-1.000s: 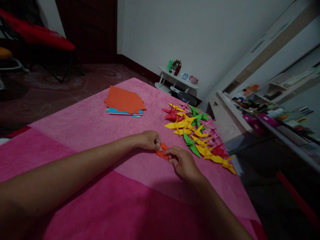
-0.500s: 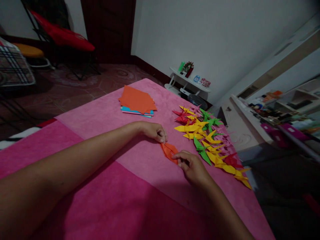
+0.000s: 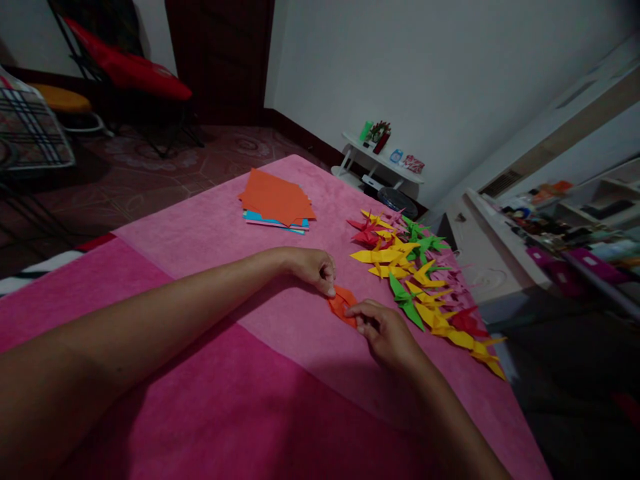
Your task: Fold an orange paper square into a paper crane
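A small folded orange paper (image 3: 343, 303) lies on the pink cloth (image 3: 210, 373) between my two hands. My left hand (image 3: 313, 268) is curled, its fingertips pressing the paper's far end. My right hand (image 3: 385, 330) is closed in a pinch on the paper's near end. Just to the right lies a spread of several folded paper cranes (image 3: 415, 273) in yellow, green, red and pink. A stack of flat sheets (image 3: 276, 199), orange on top with blue beneath, rests further back on the cloth.
The cloth's right edge drops off beside the cranes. A white low shelf (image 3: 383, 163) with small items stands by the wall. A cluttered counter (image 3: 550, 233) runs along the right. A red chair (image 3: 130, 67) stands at the back left.
My hands have drawn closer together over the orange paper, which now looks shorter between them. The view shifted slightly since a second ago.
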`<action>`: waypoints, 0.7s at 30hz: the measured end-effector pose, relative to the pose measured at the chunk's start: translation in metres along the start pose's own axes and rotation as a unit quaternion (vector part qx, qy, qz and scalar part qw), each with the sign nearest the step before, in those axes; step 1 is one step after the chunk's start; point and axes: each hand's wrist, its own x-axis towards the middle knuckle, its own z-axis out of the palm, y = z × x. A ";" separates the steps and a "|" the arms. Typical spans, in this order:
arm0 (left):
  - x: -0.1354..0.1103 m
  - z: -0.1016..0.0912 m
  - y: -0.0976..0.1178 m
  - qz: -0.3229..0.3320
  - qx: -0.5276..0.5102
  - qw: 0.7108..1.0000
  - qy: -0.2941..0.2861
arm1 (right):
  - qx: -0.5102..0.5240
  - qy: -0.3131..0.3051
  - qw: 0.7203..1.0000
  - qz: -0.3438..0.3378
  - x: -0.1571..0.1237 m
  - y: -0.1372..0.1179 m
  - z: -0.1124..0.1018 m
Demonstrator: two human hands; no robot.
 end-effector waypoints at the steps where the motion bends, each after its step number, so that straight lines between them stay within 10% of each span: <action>1: 0.000 0.004 0.001 -0.009 0.008 1.000 -0.012 | 0.000 0.000 1.000 0.000 0.000 0.000 0.000; 21: -0.004 0.031 0.025 -0.104 0.168 0.980 0.007 | 0.002 -0.001 1.000 0.004 0.001 -0.005 0.000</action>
